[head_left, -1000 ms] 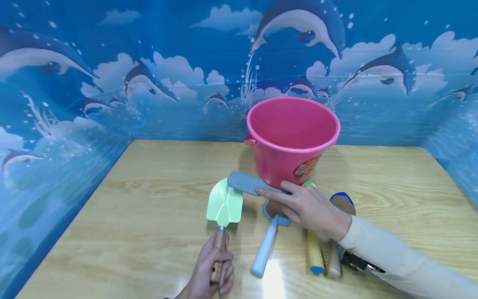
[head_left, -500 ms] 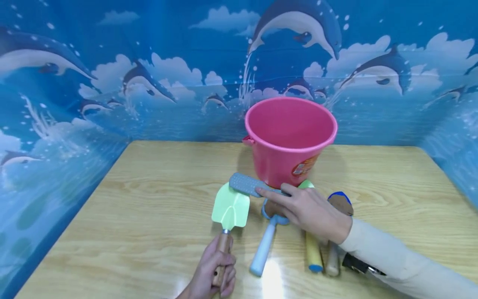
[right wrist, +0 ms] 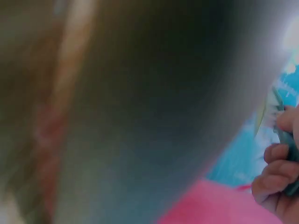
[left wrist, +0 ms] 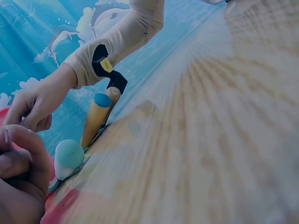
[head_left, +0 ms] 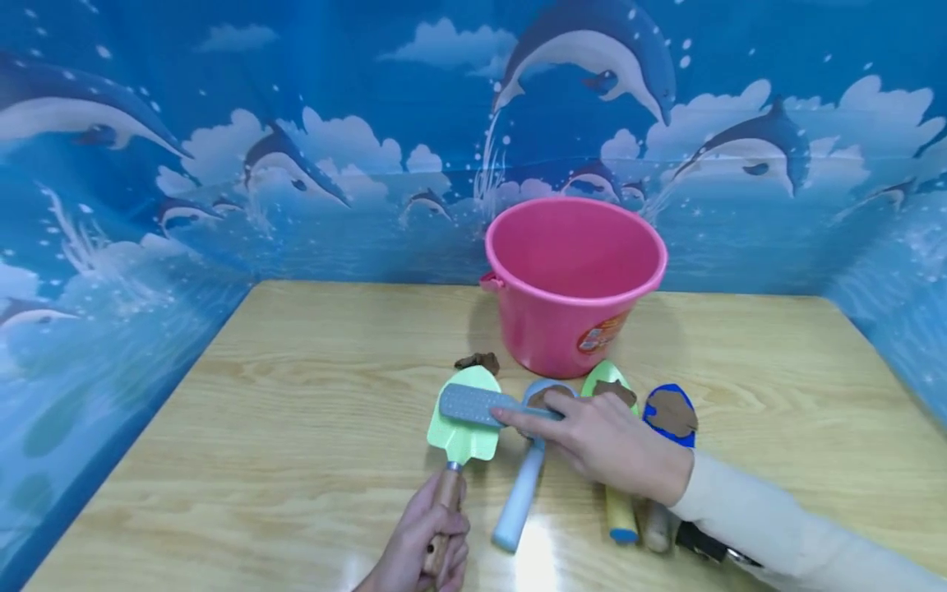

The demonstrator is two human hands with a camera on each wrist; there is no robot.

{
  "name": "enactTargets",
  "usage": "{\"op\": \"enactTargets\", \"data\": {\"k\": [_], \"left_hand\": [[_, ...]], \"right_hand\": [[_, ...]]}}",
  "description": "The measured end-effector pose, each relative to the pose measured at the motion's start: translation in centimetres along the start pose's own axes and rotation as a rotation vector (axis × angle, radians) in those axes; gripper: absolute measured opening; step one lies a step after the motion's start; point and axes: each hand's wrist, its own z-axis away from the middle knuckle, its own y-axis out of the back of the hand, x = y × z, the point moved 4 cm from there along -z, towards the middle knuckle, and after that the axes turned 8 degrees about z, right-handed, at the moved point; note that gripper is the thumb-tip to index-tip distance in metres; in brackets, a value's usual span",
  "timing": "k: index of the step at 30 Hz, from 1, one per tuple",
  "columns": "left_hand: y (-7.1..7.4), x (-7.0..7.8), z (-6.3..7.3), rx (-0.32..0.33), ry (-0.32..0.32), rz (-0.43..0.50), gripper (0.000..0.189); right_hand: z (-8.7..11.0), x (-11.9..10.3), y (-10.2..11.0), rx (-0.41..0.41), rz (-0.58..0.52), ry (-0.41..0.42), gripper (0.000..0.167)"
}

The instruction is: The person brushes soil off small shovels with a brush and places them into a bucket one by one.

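Wooden handle of mint trowel (head_left: 460, 448) clasped in left hand (head_left: 432, 534), six o'clock; slack clasp could let blade twist under scrubbing. Right hand (head_left: 614, 448) grips blue-grey brush (head_left: 468, 405) across blade; wide stroke might knock light-blue trowel (head_left: 518, 497), four o'clock from blade. Brown clump (head_left: 484, 362), twelve o'clock, could smear from overrun. Pink bucket (head_left: 551, 333), one o'clock, might tip if bumped.
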Motion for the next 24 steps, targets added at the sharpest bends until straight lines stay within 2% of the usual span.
{"op": "enactTargets", "data": {"k": [3, 6, 9, 12, 15, 17, 20, 22, 24], "left_hand": [[0.0, -0.2, 0.0, 0.024, 0.032, 0.004, 0.018], [0.1, -0.3, 0.1, 0.052, 0.061, 0.007, 0.019], [0.0, -0.4, 0.1, 0.039, 0.060, 0.024, 0.021], [-0.2, -0.4, -0.1, -0.006, 0.039, 0.062, 0.021], [-0.3, -0.5, -0.1, -0.042, 0.027, 0.088, 0.019], [-0.3, -0.5, -0.1, -0.062, 0.017, 0.094, 0.018], [-0.2, -0.4, -0.1, -0.071, 0.016, 0.094, 0.018], [-0.2, -0.4, -0.1, -0.075, 0.015, 0.100, 0.018], [-0.2, -0.3, -0.1, -0.071, 0.019, 0.109, 0.018]], "right_hand": [[0.5, 1.4, -0.2, -0.028, 0.026, -0.090, 0.067], [0.8, 1.6, 0.1, -0.010, -0.016, -0.112, 0.065], [0.6, 0.5, 0.5, 0.032, -0.051, -0.012, 0.058], [0.5, -0.9, 0.2, 0.014, -0.042, 0.096, 0.064], [0.4, -0.9, -0.3, -0.025, 0.011, 0.109, 0.079], [0.5, -0.1, -0.4, -0.030, 0.042, 0.065, 0.083], [0.7, 1.4, -0.1, -0.033, 0.081, -0.030, 0.080], [0.8, 1.8, 0.2, -0.030, 0.065, -0.076, 0.071], [0.9, 1.5, 0.5, -0.002, 0.071, -0.071, 0.063]]}}
